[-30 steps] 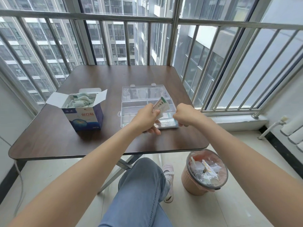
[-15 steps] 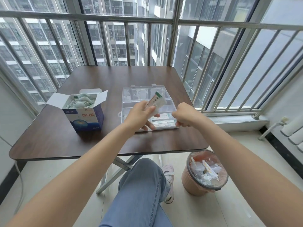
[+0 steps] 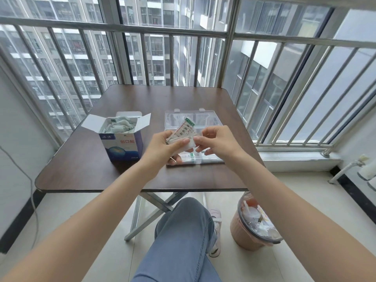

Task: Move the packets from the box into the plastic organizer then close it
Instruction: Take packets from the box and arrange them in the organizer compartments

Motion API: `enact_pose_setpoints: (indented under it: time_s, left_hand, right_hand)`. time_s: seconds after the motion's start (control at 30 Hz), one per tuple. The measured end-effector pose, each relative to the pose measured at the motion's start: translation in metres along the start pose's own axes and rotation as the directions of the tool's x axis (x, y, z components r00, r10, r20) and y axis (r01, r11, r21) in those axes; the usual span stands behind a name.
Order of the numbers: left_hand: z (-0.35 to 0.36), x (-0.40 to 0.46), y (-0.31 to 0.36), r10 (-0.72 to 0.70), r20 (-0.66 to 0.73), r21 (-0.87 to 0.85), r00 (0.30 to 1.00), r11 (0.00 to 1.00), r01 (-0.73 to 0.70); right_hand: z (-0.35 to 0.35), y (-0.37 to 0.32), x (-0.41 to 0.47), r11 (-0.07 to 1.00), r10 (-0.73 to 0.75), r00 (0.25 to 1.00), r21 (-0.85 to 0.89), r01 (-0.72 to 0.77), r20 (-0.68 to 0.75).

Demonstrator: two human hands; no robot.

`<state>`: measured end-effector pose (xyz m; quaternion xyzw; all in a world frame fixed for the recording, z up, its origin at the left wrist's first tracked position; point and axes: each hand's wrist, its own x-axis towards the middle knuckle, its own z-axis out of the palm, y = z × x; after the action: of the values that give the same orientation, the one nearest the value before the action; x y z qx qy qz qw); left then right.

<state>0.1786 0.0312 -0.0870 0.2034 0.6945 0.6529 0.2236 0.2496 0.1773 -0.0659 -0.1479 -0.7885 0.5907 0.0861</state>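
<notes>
The left hand (image 3: 162, 146) holds a small fan of packets (image 3: 184, 130) above the clear plastic organizer (image 3: 193, 137), its fingers (image 3: 179, 142) curled round their lower ends, so that the green-edged tops tilt up and away from the person. The right hand (image 3: 215, 142) meets it from the other side; its thumb and forefinger pinch the white near corner of the bunch, and its other fingers hang loosely curled below. Both hands hover over the organizer's middle, covering much of it.

The organizer lies open and flat on the brown worktop (image 3: 91, 169), its lid laid back on the far side with two small clasps at the far edge. In its near compartments, just under the hands, more packets lie flat in a row; their number cannot be told.

To the left of the organizer, a little apart from it, stands the blue and white cardboard box (image 3: 123, 144), flaps spread open, with a heap of pale packets inside. Its front carries red characters.

Below the organizer's near edge, under the worktop, show a crossed metal leg frame, the person's knee in blue jeans (image 3: 183, 237) and a pale shoe. To the right of the organizer, down on the tiled floor, stands a pinkish waste bin (image 3: 244, 235) with a clear liner and scraps of paper. Beyond the organizer's far side rise metal railings (image 3: 183, 33).
</notes>
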Motion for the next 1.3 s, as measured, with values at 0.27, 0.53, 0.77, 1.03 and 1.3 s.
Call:
enact_pose_setpoints:
  time_s: [0.27, 0.53, 0.77, 1.03, 1.3]
  left_hand:
    - [-0.016, -0.007, -0.005, 0.024, -0.077, 0.079, 0.997, 0.997, -0.018]
    - [-0.032, -0.009, -0.008, -0.039, -0.025, -0.021, 0.999, 0.999, 0.038]
    - [-0.038, 0.000, -0.012, 0.053, -0.081, 0.088, 0.995, 0.995, -0.046]
    - [-0.037, 0.005, -0.018, 0.100, -0.139, 0.061, 0.985, 0.994, -0.092]
    - [-0.044, 0.002, -0.016, 0.136, -0.184, 0.107, 0.974, 0.987, -0.118]
  right_hand:
    - [0.028, -0.011, -0.004, 0.995, 0.030, 0.985, -0.101, -0.013, 0.172]
    - [0.029, 0.000, 0.009, 0.970, 0.110, 0.994, 0.216, -0.112, 0.021]
    - [0.021, -0.001, 0.015, 0.689, 0.235, 0.964, 0.679, -0.255, 0.123]
    - [0.005, 0.006, 0.019, 0.864, 0.274, 0.951, 0.398, -0.308, 0.142]
    - [0.007, 0.023, 0.033, 0.991, 0.098, 0.995, -0.084, -0.100, -0.027]
